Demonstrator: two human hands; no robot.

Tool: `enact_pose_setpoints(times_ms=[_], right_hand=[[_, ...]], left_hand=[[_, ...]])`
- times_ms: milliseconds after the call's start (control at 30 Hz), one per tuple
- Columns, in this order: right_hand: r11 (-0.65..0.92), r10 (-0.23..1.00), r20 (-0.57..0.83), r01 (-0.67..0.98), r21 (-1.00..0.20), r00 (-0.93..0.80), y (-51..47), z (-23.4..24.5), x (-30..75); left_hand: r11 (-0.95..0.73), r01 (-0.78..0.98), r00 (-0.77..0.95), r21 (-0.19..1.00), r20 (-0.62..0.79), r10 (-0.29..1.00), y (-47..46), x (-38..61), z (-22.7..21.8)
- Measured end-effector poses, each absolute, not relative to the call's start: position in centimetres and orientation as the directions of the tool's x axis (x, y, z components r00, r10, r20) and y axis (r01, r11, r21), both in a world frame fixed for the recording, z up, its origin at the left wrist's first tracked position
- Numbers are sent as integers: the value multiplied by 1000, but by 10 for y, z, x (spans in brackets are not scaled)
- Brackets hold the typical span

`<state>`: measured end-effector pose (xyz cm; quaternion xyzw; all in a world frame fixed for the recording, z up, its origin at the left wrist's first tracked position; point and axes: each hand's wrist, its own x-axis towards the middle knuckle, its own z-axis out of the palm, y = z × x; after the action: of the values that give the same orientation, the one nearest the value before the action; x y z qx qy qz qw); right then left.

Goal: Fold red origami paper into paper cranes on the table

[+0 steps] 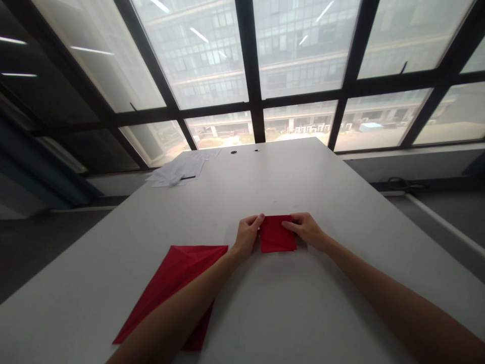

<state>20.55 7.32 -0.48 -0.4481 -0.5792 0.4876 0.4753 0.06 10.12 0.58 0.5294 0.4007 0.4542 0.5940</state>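
One red paper (278,235), left hand (248,235), right hand (307,230) holding

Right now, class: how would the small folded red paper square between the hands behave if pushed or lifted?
The small folded red paper square lies flat, so it probably slides, not rolls. Thin, so likely light. Folded layers should stiffen it somewhat.

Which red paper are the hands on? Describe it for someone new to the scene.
On the white table, look near the middle, between the left hand and right hand. The small red square they hold is compact and folded, unlike the larger red kite-shaped sheet lying partly under the left forearm.
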Motion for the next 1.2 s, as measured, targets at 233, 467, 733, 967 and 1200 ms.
enact_pose_setpoints(times_ms=[233,467,733,967,1200], right_hand=[[171,985,172,66,-983,15,75,-5,208],[142,990,142,-27,-989,4,73,0,207],[134,981,131,15,-991,-140,71,-1,206],[117,976,109,30,-993,-189,71,-1,207],[131,980,126,26,-991,-156,71,-1,206]], left_hand=[[0,-109,341,994,37,939,97,3,15],[30,-31,412,999,-15,911,97,2,17],[66,-149,381,987,-4,924,98,4,16],[79,-151,338,985,-24,941,100,3,14],[128,-221,315,967,-53,947,104,3,9]])
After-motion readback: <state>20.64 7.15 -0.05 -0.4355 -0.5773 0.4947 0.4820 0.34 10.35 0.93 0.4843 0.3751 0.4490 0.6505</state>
